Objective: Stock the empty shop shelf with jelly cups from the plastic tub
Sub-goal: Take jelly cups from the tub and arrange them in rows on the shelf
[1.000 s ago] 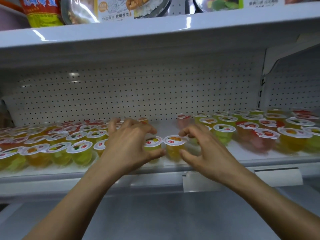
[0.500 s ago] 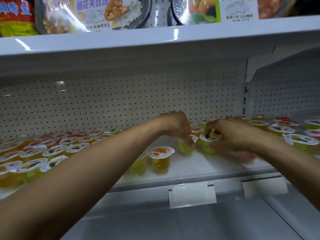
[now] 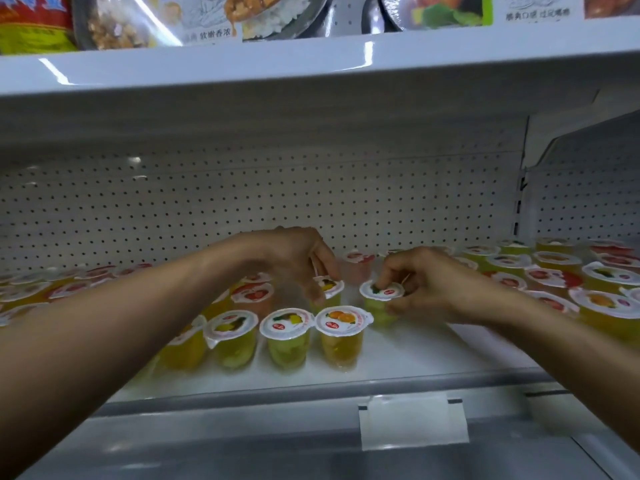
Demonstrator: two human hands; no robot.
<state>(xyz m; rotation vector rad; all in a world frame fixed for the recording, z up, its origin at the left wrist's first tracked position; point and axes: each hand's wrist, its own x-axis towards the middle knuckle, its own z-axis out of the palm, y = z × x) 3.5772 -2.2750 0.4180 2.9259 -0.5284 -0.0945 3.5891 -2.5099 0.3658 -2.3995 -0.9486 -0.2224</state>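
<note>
Many jelly cups with white foil lids stand on the white shop shelf [image 3: 408, 355]. My left hand [image 3: 298, 258] reaches in from the left and pinches a yellow jelly cup [image 3: 329, 289] by its rim. My right hand [image 3: 429, 282] grips a green jelly cup [image 3: 381, 296] just to the right of it, fingers curled over the lid. An orange jelly cup [image 3: 343, 334] and two yellow-green ones stand in a front row below the hands. The plastic tub is out of view.
Rows of jelly cups [image 3: 554, 271] fill the shelf's right side and more jelly cups [image 3: 69, 289] fill the left behind my forearm. A pegboard back wall [image 3: 311, 195] closes the rear. The upper shelf [image 3: 311, 64] carries packaged meals. A blank price tag holder [image 3: 412, 424] hangs on the front edge.
The view has shifted right. Both hands left the front cups, reached deeper toward the middle of the shelf, and now hold two cups in the second row.
</note>
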